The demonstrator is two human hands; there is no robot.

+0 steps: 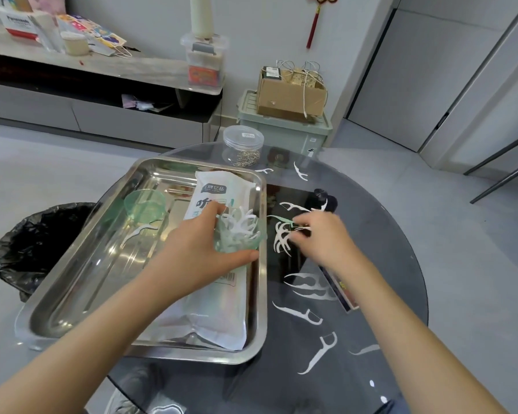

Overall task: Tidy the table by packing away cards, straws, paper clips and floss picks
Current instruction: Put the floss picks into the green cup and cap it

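Floss picks (281, 240) at frame centre seem light, stiff, slippery; right hand (323, 237) pinches a bunch, left hand (192, 249) grips the green cup (240, 245).

One tray (102, 279), two green cups (144, 204) (237, 239), one jar (243, 144)

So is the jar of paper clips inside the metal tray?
No, the jar of paper clips stands on the glass table, beyond the tray's far edge.
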